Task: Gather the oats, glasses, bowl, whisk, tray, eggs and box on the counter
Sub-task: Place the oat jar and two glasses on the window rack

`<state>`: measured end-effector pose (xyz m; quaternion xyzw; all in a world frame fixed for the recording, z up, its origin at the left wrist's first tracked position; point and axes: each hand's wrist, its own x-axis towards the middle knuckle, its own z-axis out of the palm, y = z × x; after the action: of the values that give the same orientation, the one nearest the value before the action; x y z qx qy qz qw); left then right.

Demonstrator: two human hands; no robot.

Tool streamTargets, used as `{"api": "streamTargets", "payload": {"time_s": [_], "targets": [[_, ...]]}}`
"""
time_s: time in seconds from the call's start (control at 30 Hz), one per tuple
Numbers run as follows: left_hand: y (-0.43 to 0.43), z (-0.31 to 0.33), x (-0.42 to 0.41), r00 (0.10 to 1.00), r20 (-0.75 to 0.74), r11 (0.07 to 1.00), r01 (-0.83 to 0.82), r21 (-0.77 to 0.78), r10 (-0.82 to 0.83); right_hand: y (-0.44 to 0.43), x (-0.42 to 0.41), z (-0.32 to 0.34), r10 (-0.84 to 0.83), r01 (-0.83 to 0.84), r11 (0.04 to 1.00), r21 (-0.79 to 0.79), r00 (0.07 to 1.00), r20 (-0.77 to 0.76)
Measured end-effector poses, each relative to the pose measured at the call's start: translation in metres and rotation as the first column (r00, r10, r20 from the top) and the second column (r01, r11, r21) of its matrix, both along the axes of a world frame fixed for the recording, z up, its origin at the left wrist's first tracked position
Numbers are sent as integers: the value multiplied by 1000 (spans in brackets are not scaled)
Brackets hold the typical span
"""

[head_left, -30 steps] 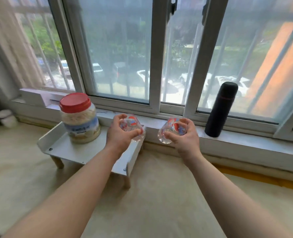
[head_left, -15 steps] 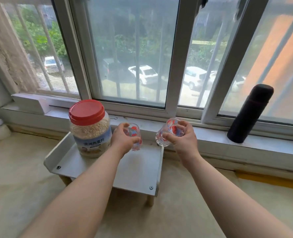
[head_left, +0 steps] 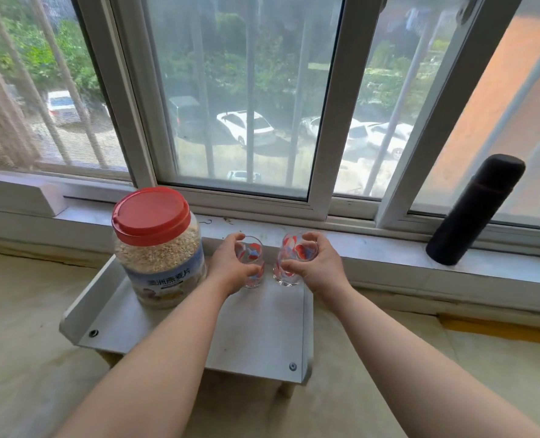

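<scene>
A big clear jar of oats (head_left: pixel 159 248) with a red lid stands on the left of a low grey metal tray (head_left: pixel 256 336) on short legs. My left hand (head_left: pixel 230 267) grips a small glass (head_left: pixel 252 263) with red and blue print, upright on the tray beside the jar. My right hand (head_left: pixel 316 267) grips a second printed glass (head_left: pixel 290 257), tilted, its base at the tray's back right. The two glasses stand close together, a small gap between them.
A black flask (head_left: pixel 474 210) stands on the grey window sill (head_left: pixel 388 251) at the right. A white box-like block (head_left: pixel 22 192) lies on the sill's left end. The tray stands on a beige counter (head_left: pixel 25 327) right under the window.
Both hands moved down and forward with the glasses, bringing them onto the tray's back part. My view came closer and shifted right over the tray.
</scene>
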<state>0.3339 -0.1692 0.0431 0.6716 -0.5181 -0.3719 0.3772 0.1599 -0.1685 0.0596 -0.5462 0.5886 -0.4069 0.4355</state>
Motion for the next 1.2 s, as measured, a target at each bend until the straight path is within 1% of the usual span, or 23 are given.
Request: {"api": "streamTargets", "payload": {"time_s": [0.13,0.27,0.53,0.63,0.7,0.77,0.8,1.2], "targets": [[-7,-2,2,999,15,999,38,3,-38,-9,5,-7,35,-32,999,34,994,-100],[-13,-3,3,994,87,997,74,3,-74,-17,10,-15,33,-25,999,41,978,-208],[-16,-3,0,991,100,996,90,-1,-90,-28,11,-27,6,18,997,74,950,-311],[-16,-4,-1,992,100,997,83,-4,-82,-31,11,-33,-19,42,997,57,934,-356],[-15,-4,-2,992,96,997,78,-4,-77,-30,12,-33,-42,57,998,22,901,-431],[-14,-4,-4,993,90,997,73,-5,-72,-29,10,-32,-53,60,998,-4,847,-529],[-13,-3,-5,994,84,997,71,-6,-70,-29,9,-32,-50,58,998,-3,832,-553],[-8,-3,-19,997,70,999,41,0,-41,-25,12,-24,-23,67,996,54,814,-580]]}}
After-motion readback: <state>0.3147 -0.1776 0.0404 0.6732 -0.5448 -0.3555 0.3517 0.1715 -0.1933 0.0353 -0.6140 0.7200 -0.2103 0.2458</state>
